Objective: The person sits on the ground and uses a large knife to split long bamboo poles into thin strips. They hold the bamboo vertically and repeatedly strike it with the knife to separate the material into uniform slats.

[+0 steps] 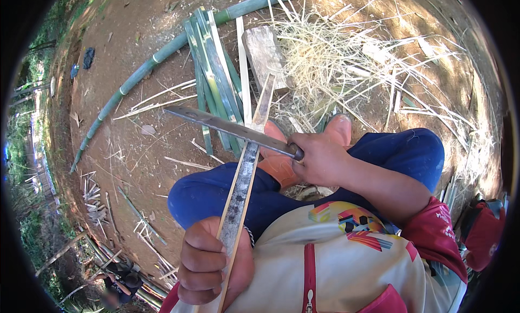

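My left hand (pixel 203 261) is wrapped round the near end of a long split bamboo strip (pixel 241 188), close to my waist. The strip slants up and away from me, its pale, grey-mottled face showing, and its narrower far end reaches the wooden block (pixel 262 47). In my right hand (pixel 317 158) is the handle of a machete (pixel 227 130). Its long dark blade points left and lies across the strip, above my orange shoes (pixel 279 166). Whether the edge bites into the bamboo, I cannot tell.
Green split bamboo pieces (pixel 214 82) lean over a long curved bamboo pole (pixel 154 61). A heap of pale shavings (pixel 319 58) covers the ground beyond my feet. A red bag (pixel 481 237) sits at the right; another person (pixel 122 286) is at lower left.
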Motion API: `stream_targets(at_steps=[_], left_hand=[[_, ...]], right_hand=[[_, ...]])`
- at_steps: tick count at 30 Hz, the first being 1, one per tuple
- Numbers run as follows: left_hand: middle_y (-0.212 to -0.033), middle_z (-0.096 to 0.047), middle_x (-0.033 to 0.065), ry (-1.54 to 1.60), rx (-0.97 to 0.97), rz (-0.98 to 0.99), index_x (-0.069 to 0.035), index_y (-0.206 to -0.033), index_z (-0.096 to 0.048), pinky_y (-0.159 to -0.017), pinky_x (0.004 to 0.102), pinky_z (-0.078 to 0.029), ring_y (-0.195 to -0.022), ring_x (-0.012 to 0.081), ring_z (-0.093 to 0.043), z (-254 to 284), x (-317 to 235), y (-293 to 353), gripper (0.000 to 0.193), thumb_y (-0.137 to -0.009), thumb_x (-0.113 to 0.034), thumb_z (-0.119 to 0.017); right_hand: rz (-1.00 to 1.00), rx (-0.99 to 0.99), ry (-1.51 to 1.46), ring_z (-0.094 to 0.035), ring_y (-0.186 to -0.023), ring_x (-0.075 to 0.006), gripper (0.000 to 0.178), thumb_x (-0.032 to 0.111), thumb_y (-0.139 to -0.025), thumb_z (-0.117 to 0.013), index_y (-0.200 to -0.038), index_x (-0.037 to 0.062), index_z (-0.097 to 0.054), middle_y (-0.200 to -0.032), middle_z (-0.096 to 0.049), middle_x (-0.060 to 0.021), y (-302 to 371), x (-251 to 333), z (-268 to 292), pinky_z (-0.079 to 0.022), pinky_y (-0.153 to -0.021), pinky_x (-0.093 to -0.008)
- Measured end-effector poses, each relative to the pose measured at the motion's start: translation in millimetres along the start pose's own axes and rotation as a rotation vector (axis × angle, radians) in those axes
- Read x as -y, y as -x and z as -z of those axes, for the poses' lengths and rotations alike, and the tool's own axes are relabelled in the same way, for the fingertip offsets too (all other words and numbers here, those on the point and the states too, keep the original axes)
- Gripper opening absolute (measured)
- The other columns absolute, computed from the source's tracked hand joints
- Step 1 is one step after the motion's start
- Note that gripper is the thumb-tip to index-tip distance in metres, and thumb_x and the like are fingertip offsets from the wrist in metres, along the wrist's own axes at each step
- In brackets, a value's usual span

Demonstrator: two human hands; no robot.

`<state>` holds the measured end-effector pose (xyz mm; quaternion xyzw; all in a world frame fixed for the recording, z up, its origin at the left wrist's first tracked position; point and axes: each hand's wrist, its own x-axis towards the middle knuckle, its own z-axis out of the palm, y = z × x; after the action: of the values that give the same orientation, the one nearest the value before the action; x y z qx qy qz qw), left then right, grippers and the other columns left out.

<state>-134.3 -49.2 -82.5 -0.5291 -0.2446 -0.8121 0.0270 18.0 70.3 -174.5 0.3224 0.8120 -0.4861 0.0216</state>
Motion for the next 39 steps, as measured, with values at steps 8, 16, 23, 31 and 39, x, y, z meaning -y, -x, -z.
stream_targets(at_steps=[8, 16, 23, 31, 39], left_hand=[[-0.067, -0.038, -0.0109, -0.057, -0.015, 0.041, -0.02, -0.076, -0.041, -0.054, 0.021, -0.03, -0.053, 0.0028, -0.039, -5, 5, 1, 0.037, -0.098, -0.048, -0.051], [-0.072, -0.036, -0.0103, 0.104, -0.106, -0.279, -0.02, -0.089, -0.044, -0.053, 0.023, -0.026, -0.058, 0.0037, -0.036, -16, 29, 0, 0.024, -0.096, -0.022, -0.067], [-0.07, -0.031, -0.0102, -0.065, -0.017, -0.138, -0.021, -0.085, -0.04, -0.053, 0.0244, -0.024, -0.057, 0.0046, -0.033, -15, 21, 2, 0.032, -0.093, -0.02, -0.072], [-0.068, -0.032, -0.0096, -0.029, -0.117, -0.171, -0.021, -0.082, -0.041, -0.052, 0.0247, -0.024, -0.055, 0.0047, -0.033, -15, 19, 5, 0.027, -0.098, -0.025, -0.062], [-0.065, -0.031, -0.0098, -0.035, -0.175, -0.121, -0.021, -0.079, -0.041, -0.05, 0.0248, -0.023, -0.052, 0.0036, -0.031, -15, 16, 10, 0.026, -0.1, -0.022, -0.056]], right_hand=[[-0.014, 0.025, -0.055, -0.068, -0.08, -0.0395, 0.025, 0.017, -0.08, -0.067, -0.1, 0.0056, -0.059, -0.085, -0.068, -0.0172, -11, -7, 6, -0.054, -0.07, -0.0505], [0.095, -0.012, -0.02, -0.068, -0.081, -0.0378, 0.026, 0.017, -0.078, -0.067, -0.1, 0.0059, -0.059, -0.087, -0.067, -0.0166, -13, -9, 11, -0.054, -0.069, -0.05], [0.248, -0.11, -0.047, -0.068, -0.078, -0.0371, 0.023, 0.016, -0.077, -0.069, -0.095, 0.0062, -0.058, -0.085, -0.066, -0.015, -12, -15, 6, -0.054, -0.069, -0.049], [0.247, -0.063, -0.042, -0.069, -0.084, -0.0352, 0.035, 0.013, -0.071, -0.071, -0.103, 0.0052, -0.059, -0.087, -0.066, -0.0141, -12, -16, 6, -0.052, -0.07, -0.0485], [0.26, -0.129, -0.015, -0.068, -0.077, -0.038, 0.025, 0.018, -0.079, -0.067, -0.098, 0.0055, -0.057, -0.084, -0.066, -0.0149, -20, -26, 1, -0.054, -0.068, -0.0503]])
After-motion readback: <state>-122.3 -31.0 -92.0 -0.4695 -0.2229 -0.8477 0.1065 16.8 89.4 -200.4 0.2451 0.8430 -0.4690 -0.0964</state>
